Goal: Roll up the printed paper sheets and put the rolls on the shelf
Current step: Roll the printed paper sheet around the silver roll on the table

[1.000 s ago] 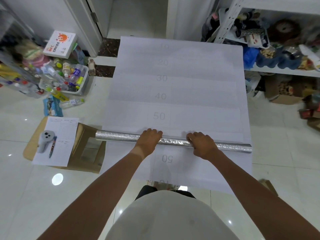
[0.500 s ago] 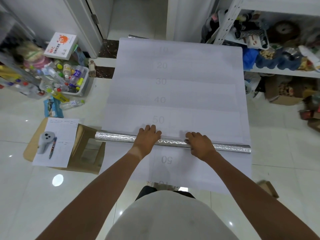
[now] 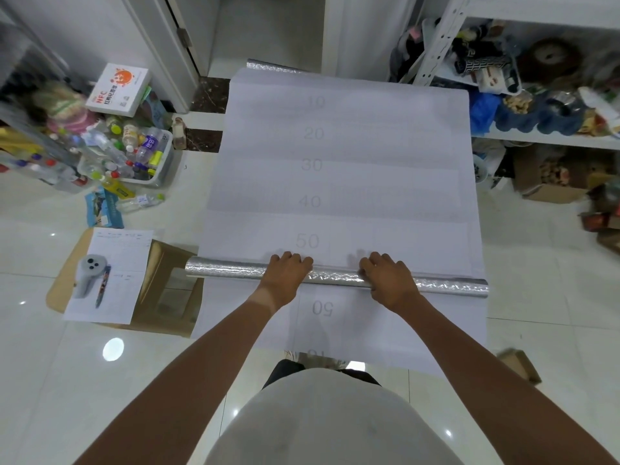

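Since half a second ago: both hands sit slightly farther along the sheet, the roll advanced a little toward the printed "50"; more of a crinkled silver edge shows at the far end.

Printed paper sheet [image 3: 339, 156]: large, white, matte, lying flat on the glossy tiled floor [image 3: 50, 380], faint grey numerals 10 to 50 down its middle; a mirrored "50" shows on the near portion. Near edge is hidden behind the person's torso.

Roll [image 3: 231, 270]: long narrow cylinder, silver, embossed foil-like surface, lying across the sheet, both ends overhanging its sides.

Left hand [image 3: 287, 273]: palm down on the roll, fingers curled over it. Right hand [image 3: 385, 276]: likewise curled over the roll; thumbs of both are hidden.

Shelf [image 3: 536, 137]: white metal, at right, crowded with blurred items, cut off by the frame.

Flattened cardboard [image 3: 167, 290], left of the roll, carries a printed form [image 3: 117, 263], a grey controller [image 3: 88, 275] and a pen [image 3: 102, 286].
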